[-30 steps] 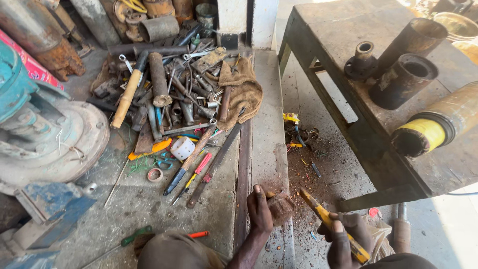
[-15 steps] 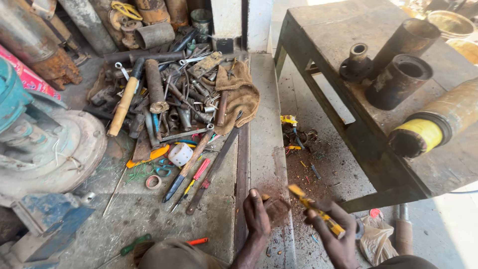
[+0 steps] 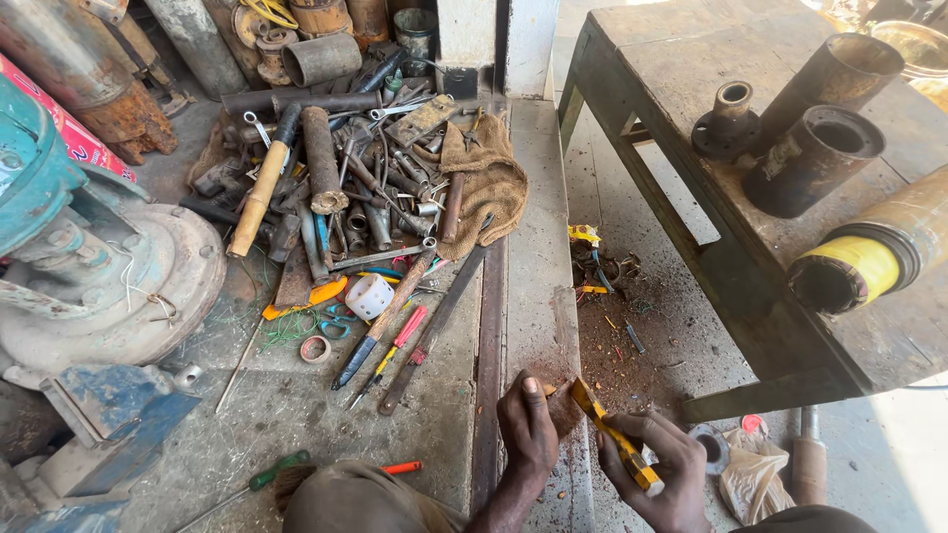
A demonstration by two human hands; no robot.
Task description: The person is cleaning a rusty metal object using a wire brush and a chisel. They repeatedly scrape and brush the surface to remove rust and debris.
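**A:** What have you got in your hands?

**B:** My right hand (image 3: 657, 464) is clenched around a yellow-handled tool (image 3: 614, 437). The handle runs from about five o'clock up toward eleven, and its tip meets the small brown piece (image 3: 565, 407) that my left hand (image 3: 526, 426) is gripping. My left thumb lies along the top of that piece and presses it down on the concrete ledge (image 3: 538, 257).

**A:** Where is all that in your view?

**B:** Low, at about six o'clock, just right of centre. The piece sits at the near end of the ledge, with reddish-brown dust (image 3: 622, 341) spread on the ground at its one o'clock.

**A:** And around you?

**B:** At eleven o'clock there is a heap of tools (image 3: 365, 188): pipes, spanners, a wooden-handled hammer (image 3: 259, 188) and a burlap cloth (image 3: 489, 183). Screwdrivers (image 3: 395, 341) lie nearer, at about ten o'clock from my left hand, beside a white roll of tape (image 3: 368, 295). A metal table (image 3: 681, 89) stands at two o'clock, carrying dark steel cylinders (image 3: 812, 158) and one with a yellow band (image 3: 859, 268). A teal machine (image 3: 89, 247) is at nine o'clock.
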